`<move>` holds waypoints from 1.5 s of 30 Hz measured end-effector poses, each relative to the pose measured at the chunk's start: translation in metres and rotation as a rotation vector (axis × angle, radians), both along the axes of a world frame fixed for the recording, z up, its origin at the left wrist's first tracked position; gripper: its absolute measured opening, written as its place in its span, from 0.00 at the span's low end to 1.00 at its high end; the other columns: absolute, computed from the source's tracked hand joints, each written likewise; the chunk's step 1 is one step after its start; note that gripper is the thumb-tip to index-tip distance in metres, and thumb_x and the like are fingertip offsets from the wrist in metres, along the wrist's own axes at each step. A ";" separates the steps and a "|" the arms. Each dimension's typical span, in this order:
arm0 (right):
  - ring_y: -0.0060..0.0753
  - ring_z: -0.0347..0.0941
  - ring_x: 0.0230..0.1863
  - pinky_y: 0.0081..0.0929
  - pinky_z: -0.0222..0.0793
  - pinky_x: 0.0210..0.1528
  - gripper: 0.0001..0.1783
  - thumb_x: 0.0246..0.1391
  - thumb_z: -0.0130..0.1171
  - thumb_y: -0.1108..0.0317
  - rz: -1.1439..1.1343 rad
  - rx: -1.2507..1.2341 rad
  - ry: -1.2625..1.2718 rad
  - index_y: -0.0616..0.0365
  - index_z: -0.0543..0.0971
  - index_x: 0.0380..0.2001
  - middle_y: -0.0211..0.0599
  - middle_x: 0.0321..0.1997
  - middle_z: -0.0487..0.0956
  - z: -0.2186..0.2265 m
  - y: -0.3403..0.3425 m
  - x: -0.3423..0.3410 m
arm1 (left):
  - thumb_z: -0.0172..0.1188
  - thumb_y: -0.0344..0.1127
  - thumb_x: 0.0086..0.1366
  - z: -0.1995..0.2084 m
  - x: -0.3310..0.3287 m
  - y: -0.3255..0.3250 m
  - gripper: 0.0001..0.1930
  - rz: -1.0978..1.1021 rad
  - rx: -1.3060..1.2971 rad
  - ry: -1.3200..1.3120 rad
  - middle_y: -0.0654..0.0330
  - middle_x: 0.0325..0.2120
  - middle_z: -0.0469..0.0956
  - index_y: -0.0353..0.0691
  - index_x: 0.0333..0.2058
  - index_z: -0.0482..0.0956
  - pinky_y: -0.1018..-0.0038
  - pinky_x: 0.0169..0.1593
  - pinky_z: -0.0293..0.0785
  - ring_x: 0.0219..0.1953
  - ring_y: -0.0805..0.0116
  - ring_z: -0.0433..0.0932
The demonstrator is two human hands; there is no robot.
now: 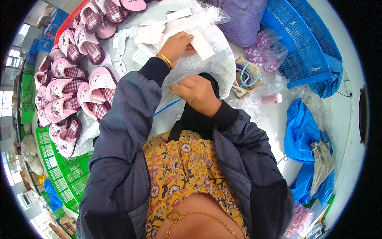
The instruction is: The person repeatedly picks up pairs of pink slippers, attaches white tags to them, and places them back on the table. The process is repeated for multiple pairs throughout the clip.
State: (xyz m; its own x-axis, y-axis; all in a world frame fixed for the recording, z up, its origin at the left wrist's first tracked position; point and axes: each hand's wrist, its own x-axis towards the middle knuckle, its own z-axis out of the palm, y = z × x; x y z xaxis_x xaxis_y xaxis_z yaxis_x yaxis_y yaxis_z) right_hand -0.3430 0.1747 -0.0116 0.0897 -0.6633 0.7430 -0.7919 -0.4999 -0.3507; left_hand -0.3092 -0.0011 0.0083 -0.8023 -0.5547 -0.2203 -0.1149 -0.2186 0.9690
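My left hand [175, 49], with a gold bangle at the wrist, reaches over a layer of clear plastic. Its fingers are closed on the edge of a blank cream card [202, 46]. Nearer to me, my right hand [195, 94] hovers with its fingers bent and pressed together; whether something small is between them is hidden. Loose white cards and tags [149, 35] lie just left of and beyond my left hand. Under both hands spreads the clear plastic sheeting [223, 55].
Pink slippers with checked insoles [63, 95] are heaped at the left, above a green basket [65, 171]. At the back stands a purple bag [240, 20]; blue crates [298, 36] are at the far right. An open box with a blue loop [247, 77] sits beside a pink roll [272, 98].
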 end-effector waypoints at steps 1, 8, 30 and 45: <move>0.34 0.73 0.27 0.30 0.67 0.28 0.09 0.46 0.65 0.70 0.022 -0.010 -0.019 0.54 0.81 0.34 0.30 0.28 0.77 0.008 0.007 0.004 | 0.49 0.39 0.73 0.001 -0.001 0.000 0.13 0.017 0.009 0.007 0.55 0.42 0.78 0.33 0.47 0.72 0.70 0.50 0.78 0.45 0.66 0.79; 0.31 0.73 0.29 0.28 0.67 0.30 0.11 0.44 0.68 0.68 0.160 -0.019 -0.173 0.54 0.80 0.33 0.29 0.28 0.74 0.068 0.052 0.023 | 0.49 0.38 0.73 -0.002 -0.002 -0.001 0.14 0.045 0.043 -0.006 0.55 0.42 0.78 0.33 0.48 0.71 0.70 0.50 0.78 0.44 0.65 0.80; 0.15 0.71 0.28 0.15 0.69 0.31 0.07 0.60 0.61 0.70 -0.077 0.334 -1.193 0.63 0.76 0.36 0.30 0.31 0.80 0.057 0.021 -0.027 | 0.53 0.37 0.70 0.040 0.064 0.059 0.11 -0.043 -0.839 -0.048 0.52 0.26 0.80 0.36 0.44 0.77 0.71 0.34 0.74 0.28 0.62 0.80; 0.17 0.73 0.27 0.16 0.70 0.30 0.18 0.59 0.62 0.70 -0.035 0.358 -1.295 0.62 0.71 0.50 0.34 0.32 0.80 0.044 0.021 -0.029 | 0.54 0.37 0.70 0.051 0.069 0.075 0.11 -0.087 -0.967 -0.054 0.50 0.28 0.80 0.37 0.43 0.78 0.69 0.34 0.75 0.29 0.56 0.81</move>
